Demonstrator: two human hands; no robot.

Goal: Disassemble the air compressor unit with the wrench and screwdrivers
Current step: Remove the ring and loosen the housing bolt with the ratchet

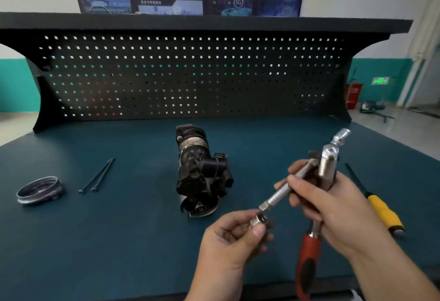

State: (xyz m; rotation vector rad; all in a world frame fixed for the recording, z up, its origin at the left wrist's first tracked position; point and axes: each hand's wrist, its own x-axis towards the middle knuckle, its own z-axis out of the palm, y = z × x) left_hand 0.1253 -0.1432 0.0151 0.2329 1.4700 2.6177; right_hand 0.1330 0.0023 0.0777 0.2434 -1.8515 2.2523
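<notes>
The black air compressor unit (202, 172) lies on the blue-green bench mat, a little left of my hands. My right hand (333, 203) grips a ratchet wrench (309, 255) with a red and black handle, its chrome head (329, 162) up and a silver extension bar (284, 190) pointing down-left. My left hand (232, 241) pinches a small silver socket (258, 221) just below the tip of the extension bar. A yellow-handled screwdriver (383, 210) lies on the mat to the right of my right hand.
A round metal end cap (39, 190) lies at the far left, with two long thin bolts (97, 175) beside it. A black pegboard (190, 74) rises behind the bench. The bench's front edge runs just below my wrists.
</notes>
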